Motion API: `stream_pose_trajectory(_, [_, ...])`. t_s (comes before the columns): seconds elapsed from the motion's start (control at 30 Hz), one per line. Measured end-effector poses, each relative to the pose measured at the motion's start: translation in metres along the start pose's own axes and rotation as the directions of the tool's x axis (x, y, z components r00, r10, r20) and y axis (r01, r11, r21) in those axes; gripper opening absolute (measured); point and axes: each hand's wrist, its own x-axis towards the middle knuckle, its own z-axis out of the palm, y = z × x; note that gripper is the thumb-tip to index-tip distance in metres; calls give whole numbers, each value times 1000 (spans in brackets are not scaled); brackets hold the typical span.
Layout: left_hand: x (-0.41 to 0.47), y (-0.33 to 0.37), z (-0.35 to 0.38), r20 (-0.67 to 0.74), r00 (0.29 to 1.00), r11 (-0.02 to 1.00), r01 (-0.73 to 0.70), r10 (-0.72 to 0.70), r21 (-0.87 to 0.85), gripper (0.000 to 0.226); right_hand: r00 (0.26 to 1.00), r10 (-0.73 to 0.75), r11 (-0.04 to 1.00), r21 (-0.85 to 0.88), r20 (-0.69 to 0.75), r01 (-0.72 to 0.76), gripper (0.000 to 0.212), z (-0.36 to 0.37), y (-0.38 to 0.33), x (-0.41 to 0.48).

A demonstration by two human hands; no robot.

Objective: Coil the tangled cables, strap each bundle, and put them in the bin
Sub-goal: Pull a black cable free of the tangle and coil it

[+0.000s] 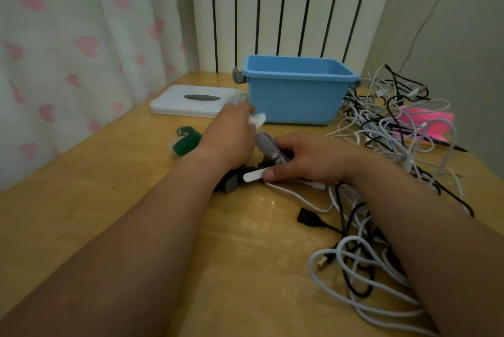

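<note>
The black bundle (236, 176) lay on the table (109, 200) between the two hands, in front of the blue bin (294, 97) and apart from it. A grey strap (266, 144) rose from the bundle between the hands. The right hand (308, 158) had its fingers curled over the bundle, and its thumb pressed a white tab (253, 176) at the bundle's near side. The left hand (229, 136) pinched a small white piece (257, 119) in its fingertips; this was blurred, so I could not tell what it was.

In my judgement the step in hand was the strapping. To do it well, the right hand should hold the loops flat and tight so they do not spring open, while the left pulls the strap snug around the middle of the coil and closes it onto itself. The strap should catch no loose white cable (300, 197), which lay just beside the bundle.

To the right a big tangle of cables (395, 124) waited, partly over a pink sheet (428, 121). No bundle showed inside the bin. A green roll (188, 141) and a white lid (191, 101) lay at the left.
</note>
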Motion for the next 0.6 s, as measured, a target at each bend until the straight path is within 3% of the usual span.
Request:
stream_pose_trajectory(0.1, [-4,11,-17,-168,986,979,-53,19,-199,33,994,65,990,134,-93,-52,30,-2,4,-3])
stream_pose_trajectory(0.2, [-10,22,-30,-115,993,970,0,-29,-245,22,920,238,941,310,-312,-138,36,-4,12,-1])
stream_pose_trajectory(0.3, [-17,27,-34,119,989,992,99,-89,-84,27,837,321,929,321,-443,-186,35,-1,18,2])
stream_pose_trajectory(0.43, [-17,25,-28,360,921,978,83,-149,192,20,857,347,935,208,-380,-286,39,5,18,8])
stream_pose_trajectory(0.53, [-18,24,-27,462,867,931,6,-187,365,38,860,350,936,184,-371,-301,41,6,18,10])
stream_pose_trajectory(0.6, [-19,24,-26,455,872,909,-28,-181,416,38,863,340,940,161,-373,-301,40,6,17,10])
